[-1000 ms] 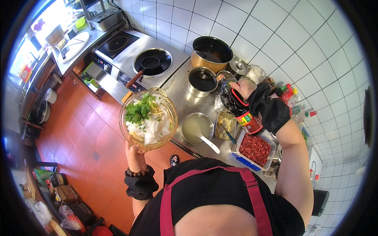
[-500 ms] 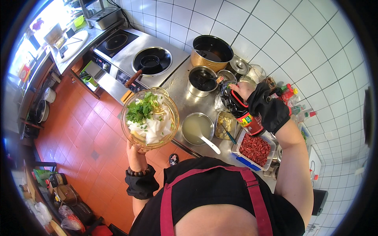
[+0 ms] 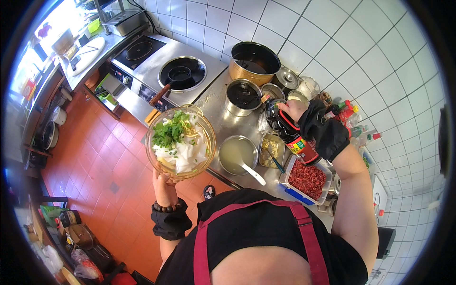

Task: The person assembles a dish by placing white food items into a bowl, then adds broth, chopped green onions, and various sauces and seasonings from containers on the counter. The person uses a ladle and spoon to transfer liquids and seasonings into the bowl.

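Note:
My left hand (image 3: 166, 177) grips the near rim of a clear amber bowl (image 3: 209, 154), held above the floor beside the counter. In it lie wide white noodles (image 3: 183, 159) topped with green herbs (image 3: 171, 133). My right hand (image 3: 295, 109) is closed round the handle of a large dark sauce jug (image 3: 285, 129) with a red and yellow label. The jug leans over the counter, its neck end toward a steel pot (image 3: 240, 113) of dark liquid. Whether anything pours out cannot be made out.
Before me stand a bowl of cloudy liquid (image 3: 228, 154) with a white spoon (image 3: 254, 175), a tray of chopped garlic-like bits (image 3: 270, 145) and a tub of red chopped chilli (image 3: 306, 180). Behind are a big pot (image 3: 251, 76), bottles (image 3: 349, 114) and a wok (image 3: 164, 71) with a ladle.
The dark surface inside the steel pot looks different, with its inner shape less distinct. The head view has shifted very slightly; both hands, the bowl and the jug keep nearly the same places.

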`<state>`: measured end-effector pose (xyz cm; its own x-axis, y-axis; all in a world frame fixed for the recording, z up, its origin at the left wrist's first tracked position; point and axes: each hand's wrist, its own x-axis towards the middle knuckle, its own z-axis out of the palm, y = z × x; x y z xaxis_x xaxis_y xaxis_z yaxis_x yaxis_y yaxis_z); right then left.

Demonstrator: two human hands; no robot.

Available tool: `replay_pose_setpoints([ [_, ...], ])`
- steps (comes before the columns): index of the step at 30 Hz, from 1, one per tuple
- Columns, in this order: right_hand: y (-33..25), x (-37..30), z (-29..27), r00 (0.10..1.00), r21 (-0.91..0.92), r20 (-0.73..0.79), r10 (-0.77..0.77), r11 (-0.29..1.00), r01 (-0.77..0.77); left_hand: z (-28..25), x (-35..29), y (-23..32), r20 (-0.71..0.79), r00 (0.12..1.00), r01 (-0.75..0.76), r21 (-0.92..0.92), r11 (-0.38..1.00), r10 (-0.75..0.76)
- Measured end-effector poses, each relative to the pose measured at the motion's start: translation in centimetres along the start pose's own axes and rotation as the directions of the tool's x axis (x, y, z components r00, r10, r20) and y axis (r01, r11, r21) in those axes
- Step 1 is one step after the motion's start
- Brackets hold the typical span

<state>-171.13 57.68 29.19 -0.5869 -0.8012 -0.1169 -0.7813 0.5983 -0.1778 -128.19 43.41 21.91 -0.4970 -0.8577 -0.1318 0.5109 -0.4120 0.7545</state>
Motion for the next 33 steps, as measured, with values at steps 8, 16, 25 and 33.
replay_pose_setpoints([
  [8,1.3,0.4,1.0,0.998,0.016,-0.035,-0.053,0.998,0.054,-0.1,0.0,-0.3,-0.027,1.000,-0.007,-0.014,1.000,0.007],
  [16,0.8,0.0,0.8,0.998,0.034,-0.041,-0.037,0.999,0.039,0.0,0.0,-0.1,-0.051,0.999,0.008,0.002,1.000,-0.008],
  [25,0.4,-0.3,0.4,1.000,0.046,-0.013,-0.029,0.998,0.029,0.0,0.1,0.0,-0.045,0.999,0.021,0.021,1.000,-0.020],
  [33,-0.6,-0.4,-0.7,0.990,0.020,0.114,0.082,0.996,-0.085,0.3,0.0,0.1,-0.053,0.999,0.012,0.023,1.000,-0.011],
])
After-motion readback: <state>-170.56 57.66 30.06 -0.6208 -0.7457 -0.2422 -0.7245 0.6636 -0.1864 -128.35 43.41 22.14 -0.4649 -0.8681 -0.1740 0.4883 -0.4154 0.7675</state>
